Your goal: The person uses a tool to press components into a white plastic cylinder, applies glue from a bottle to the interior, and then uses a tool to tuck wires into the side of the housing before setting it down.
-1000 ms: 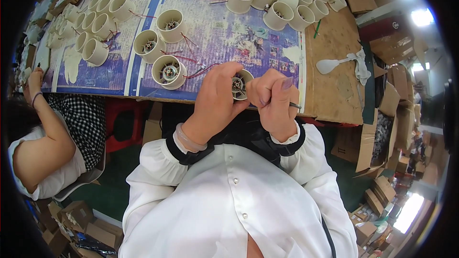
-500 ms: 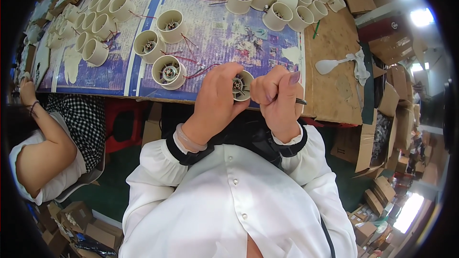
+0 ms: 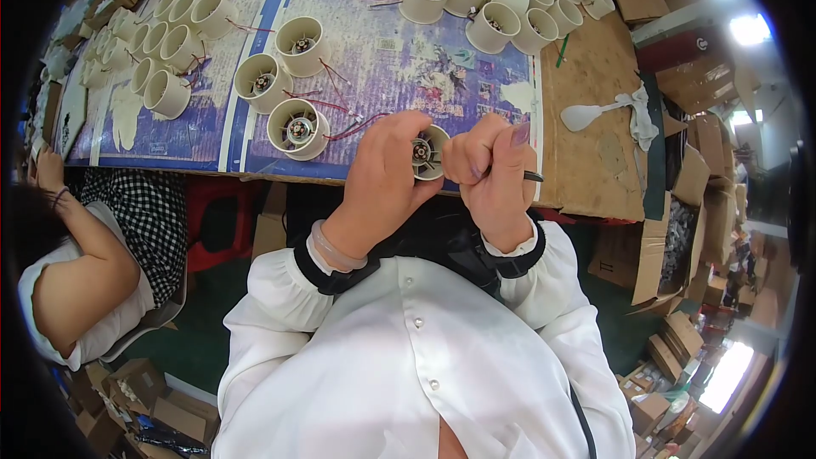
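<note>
My left hand [image 3: 380, 172] wraps round a small cream plastic cup [image 3: 435, 167] with a motor [image 3: 422, 151] inside, held at the table's front edge. Its open end faces me, and ribs run from the motor to the wall. Closed in a fist, my right hand [image 3: 493, 166] is against the cup's right side. A thin dark tool [image 3: 533, 176] pokes out of that fist on the right; the fingers hide the rest, so its kind is unclear. Left of my left hand stands another motor cup [image 3: 298, 129] with red wires [image 3: 353, 126] trailing toward my fingers.
More motor cups [image 3: 301, 44] stand in groups at the left, middle and back right of the table [image 3: 382, 76]. A white spoon-like scraper [image 3: 581, 117] lies on the brown cardboard at right. Open cartons [image 3: 671, 238] flank the right side. A co-worker's arm [image 3: 93, 229] is at far left.
My right fist has shifted very slightly left, with the tool still in it. My left hand keeps its hold on the cup. The co-worker's hand at far left has moved slightly.
</note>
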Demonstrator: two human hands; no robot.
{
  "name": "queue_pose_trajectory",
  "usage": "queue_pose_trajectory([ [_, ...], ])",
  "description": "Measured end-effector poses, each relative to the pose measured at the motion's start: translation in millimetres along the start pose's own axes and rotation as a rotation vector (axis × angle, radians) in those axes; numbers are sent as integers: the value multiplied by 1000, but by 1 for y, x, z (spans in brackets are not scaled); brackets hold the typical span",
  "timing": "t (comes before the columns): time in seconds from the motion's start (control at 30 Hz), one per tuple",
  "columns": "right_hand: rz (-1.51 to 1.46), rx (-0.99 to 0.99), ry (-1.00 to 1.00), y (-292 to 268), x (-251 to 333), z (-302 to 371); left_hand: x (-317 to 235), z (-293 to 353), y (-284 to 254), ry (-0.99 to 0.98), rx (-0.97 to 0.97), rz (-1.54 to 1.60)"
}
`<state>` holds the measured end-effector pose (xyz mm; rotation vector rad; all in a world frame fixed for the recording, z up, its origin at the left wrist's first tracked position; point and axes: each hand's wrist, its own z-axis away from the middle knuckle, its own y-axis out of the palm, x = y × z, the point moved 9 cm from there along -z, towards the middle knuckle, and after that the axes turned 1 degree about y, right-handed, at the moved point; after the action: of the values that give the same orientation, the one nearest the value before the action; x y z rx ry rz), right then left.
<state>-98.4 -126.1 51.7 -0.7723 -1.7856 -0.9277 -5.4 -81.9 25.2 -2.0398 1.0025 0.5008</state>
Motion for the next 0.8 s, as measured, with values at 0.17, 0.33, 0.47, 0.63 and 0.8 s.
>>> queue_pose_trajectory([
  [0.17, 65, -1, -35, 3, 3, 4, 0, 0, 0, 1, -5, -1],
  [0.33, 133, -2, -32, 8, 3, 3, -2, 2, -1, 31, -39, -27],
  [0.47, 87, -6, 33, 4, -1, -3, 0, 2, 0, 13, -23, -36],
  [0.63, 74, 0, 4, 5, 4, 3, -5, 1, 0, 37, -18, -41],
  [0.8, 98, -5, -2, 6, 5, 2, -3, 2, 0, 32, -18, -42],
])
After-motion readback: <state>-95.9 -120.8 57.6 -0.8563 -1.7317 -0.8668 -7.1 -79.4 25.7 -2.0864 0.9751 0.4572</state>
